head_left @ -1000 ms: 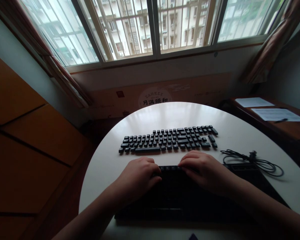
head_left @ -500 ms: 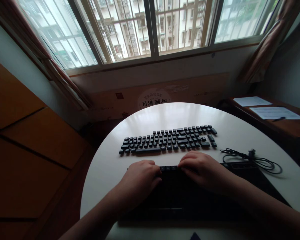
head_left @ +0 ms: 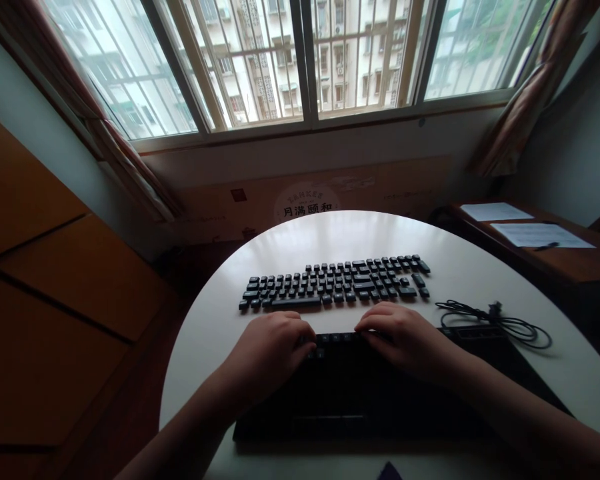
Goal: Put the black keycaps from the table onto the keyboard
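A black keyboard (head_left: 360, 393) lies on the white table, its keybed mostly bare and dark. A few keycaps (head_left: 336, 338) sit along its far edge, with a couple more in the row below. My left hand (head_left: 275, 343) rests over the keyboard's far left part, its fingers curled and pressed together beside those keycaps. Whatever they hold is hidden. At the far edge, right of the seated keycaps, my right hand (head_left: 400, 333) has its thumb and fingers drawn together. I cannot make out anything between them. Beyond both hands, loose black keycaps (head_left: 337, 283) are laid out in rows.
A coiled black cable (head_left: 523, 330) lies at the keyboard's far right corner. The round white table (head_left: 200, 360) stands before a barred window. On a brown side table (head_left: 545, 263) at right are paper sheets (head_left: 540, 233) and a pen (head_left: 547, 246). A dark purple item (head_left: 390, 472) shows at the bottom.
My left hand has shifted slightly left, uncovering a couple of keycaps in the second row. My right hand stays at nearly the same place. The view has shifted slightly.
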`<state>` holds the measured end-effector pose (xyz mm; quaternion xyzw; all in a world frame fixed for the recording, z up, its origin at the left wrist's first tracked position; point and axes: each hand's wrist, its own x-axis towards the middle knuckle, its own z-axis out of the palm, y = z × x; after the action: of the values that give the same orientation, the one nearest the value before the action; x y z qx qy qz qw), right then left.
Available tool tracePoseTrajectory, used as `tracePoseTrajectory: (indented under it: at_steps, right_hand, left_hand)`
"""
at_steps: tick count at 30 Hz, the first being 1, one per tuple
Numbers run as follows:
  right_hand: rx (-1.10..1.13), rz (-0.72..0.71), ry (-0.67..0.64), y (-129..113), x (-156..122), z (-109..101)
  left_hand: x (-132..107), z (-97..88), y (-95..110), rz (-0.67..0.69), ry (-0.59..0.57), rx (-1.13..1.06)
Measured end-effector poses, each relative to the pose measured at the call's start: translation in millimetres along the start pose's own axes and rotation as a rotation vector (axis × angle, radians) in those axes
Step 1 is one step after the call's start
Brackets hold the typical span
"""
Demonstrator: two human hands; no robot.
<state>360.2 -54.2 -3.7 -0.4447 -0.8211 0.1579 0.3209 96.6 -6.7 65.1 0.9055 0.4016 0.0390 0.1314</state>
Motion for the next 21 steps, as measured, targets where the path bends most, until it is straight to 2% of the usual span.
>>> tracePoseTrajectory:
  at_steps: [4,10,21]
  right_hand:
    - [-0.004,0.006,-0.011,-0.8,1.5,0.6]
    - [0.011,-0.002,-0.018,-1.6,-0.2,1.1]
    - [0.015,-0.05,-0.003,-5.6,1.1,-5.2]
  left_hand:
    - [4.2,3.0,-5.1,-0.006,0.05,-0.029]
    - [7.6,10.9,-1.8,0.025,-0.055,0.027]
    - [8.7,5.6,-4.3,0.047,-0.067,0.071]
